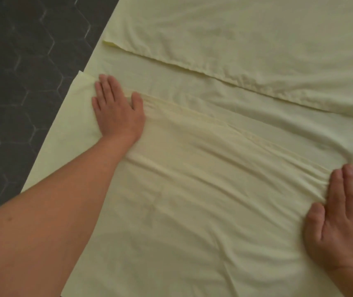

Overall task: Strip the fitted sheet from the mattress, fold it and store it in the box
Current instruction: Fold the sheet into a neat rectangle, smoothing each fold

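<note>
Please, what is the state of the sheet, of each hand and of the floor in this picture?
sheet: spread out, two flaps folded inward, wrinkled between the hands.
left hand: open, pressing flat on the near flap's corner.
right hand: open, pressing flat on the near flap's gathered edge.
floor: dark tiles, bare beside the sheet.

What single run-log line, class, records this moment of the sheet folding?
stage: folding | left hand: flat on sheet at folded corner | right hand: flat on gathered hem | box: not in view
</note>
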